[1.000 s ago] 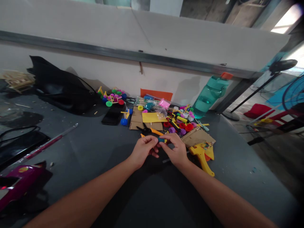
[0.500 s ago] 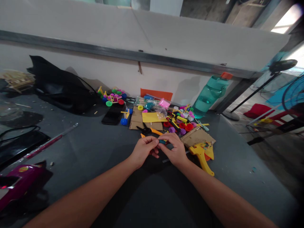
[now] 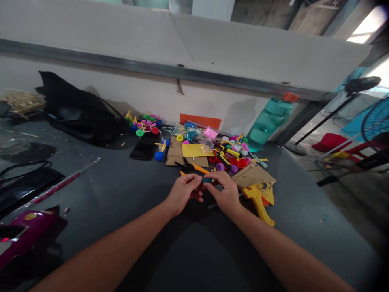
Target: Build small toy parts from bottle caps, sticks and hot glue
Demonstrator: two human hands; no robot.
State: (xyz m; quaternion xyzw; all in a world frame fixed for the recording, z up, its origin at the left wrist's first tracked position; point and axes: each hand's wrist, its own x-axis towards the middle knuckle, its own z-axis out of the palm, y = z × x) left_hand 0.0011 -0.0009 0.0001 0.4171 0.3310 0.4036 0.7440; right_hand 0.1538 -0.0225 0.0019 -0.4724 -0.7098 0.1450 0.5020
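"Where's the small teal piece (image 3: 207, 180)?"

"Pinched at the fingertips, just above the dark worktop (image 3: 121, 194). The left hand (image 3: 184, 192) and right hand (image 3: 225, 192) are together around it."

"Anything changed?"

"Barely. Both hands stay closed on it, so it remains held. Orange-handled pliers (image 3: 190, 166) lie just behind, with a cardboard scrap (image 3: 252, 175) and a yellow plastic tool (image 3: 258, 201) beside the right hand."
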